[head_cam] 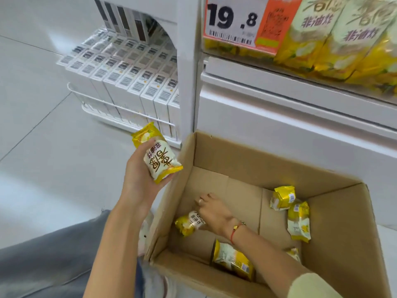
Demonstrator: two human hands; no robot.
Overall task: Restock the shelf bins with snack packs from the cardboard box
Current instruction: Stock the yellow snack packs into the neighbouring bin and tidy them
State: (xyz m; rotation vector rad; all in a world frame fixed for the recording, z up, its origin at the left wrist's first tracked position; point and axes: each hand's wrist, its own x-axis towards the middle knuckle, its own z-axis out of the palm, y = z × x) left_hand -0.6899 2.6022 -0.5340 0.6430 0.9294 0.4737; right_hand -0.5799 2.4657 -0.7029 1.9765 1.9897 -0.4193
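Observation:
An open cardboard box (335, 237) stands on the floor below the shelf. My left hand (139, 179) holds a yellow and white snack pack (159, 155) up beside the box's left wall. My right hand (212, 211) reaches down into the box and grips a second snack pack (187, 224) lying on the bottom. Several more packs lie in the box: two at the right wall (283, 197), (299, 221) and one near the front (233, 260). The shelf bin (335, 44) at the top right is filled with the same yellow packs.
A price tag reading 19.8 (234, 20) hangs on the bin front. White boxed goods (129, 78) fill a wire-fronted rack to the left of the white upright post (189, 67). My grey trouser leg (49, 261) is at the lower left on a pale tiled floor.

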